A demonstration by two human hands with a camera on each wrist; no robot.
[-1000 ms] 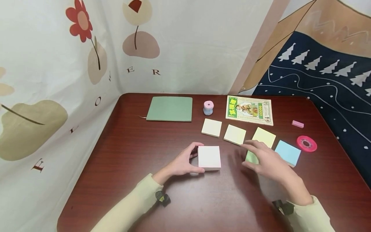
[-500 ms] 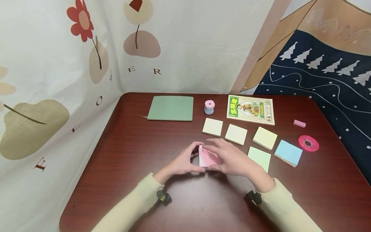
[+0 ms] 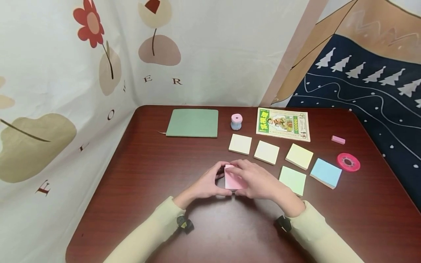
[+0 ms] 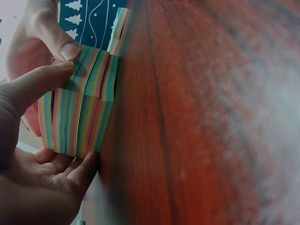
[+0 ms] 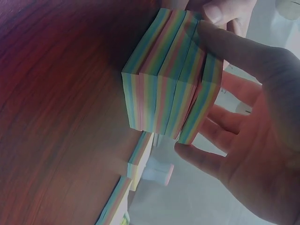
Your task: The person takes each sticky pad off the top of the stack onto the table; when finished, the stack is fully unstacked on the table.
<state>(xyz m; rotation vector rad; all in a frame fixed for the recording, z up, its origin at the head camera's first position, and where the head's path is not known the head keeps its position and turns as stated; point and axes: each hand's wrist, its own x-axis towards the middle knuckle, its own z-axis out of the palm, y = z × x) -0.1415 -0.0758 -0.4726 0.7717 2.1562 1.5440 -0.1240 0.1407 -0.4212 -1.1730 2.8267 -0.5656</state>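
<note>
Near the middle of the table a stack of square sticky note pads (image 3: pixel 234 181) has a pink top and striped rainbow edges. My left hand (image 3: pixel 210 181) grips it from the left, thumb on the near side and fingers at the far side. From the right, my right hand (image 3: pixel 258 179) holds the stack's upper part, thumb at the near side and fingers over the far edge. In the right wrist view the top pad (image 5: pixel 202 101) sits slightly askew, a thin gap under it. Both thumbs meet at the near side in the left wrist view.
Right of the stack lie a green pad (image 3: pixel 292 180), a blue pad (image 3: pixel 326 173) and a yellow pad (image 3: pixel 299 156). Two cream pads (image 3: pixel 240 144) are behind. Farther back are a green notebook (image 3: pixel 192 123), a spool-shaped item (image 3: pixel 236 122) and a booklet (image 3: pixel 283 124). A pink ring (image 3: pixel 348 162) lies right.
My right hand has moved left from above the green pad to the stack and closed in on it. The stack's top looks pink now, white before. The left hand stays put.
</note>
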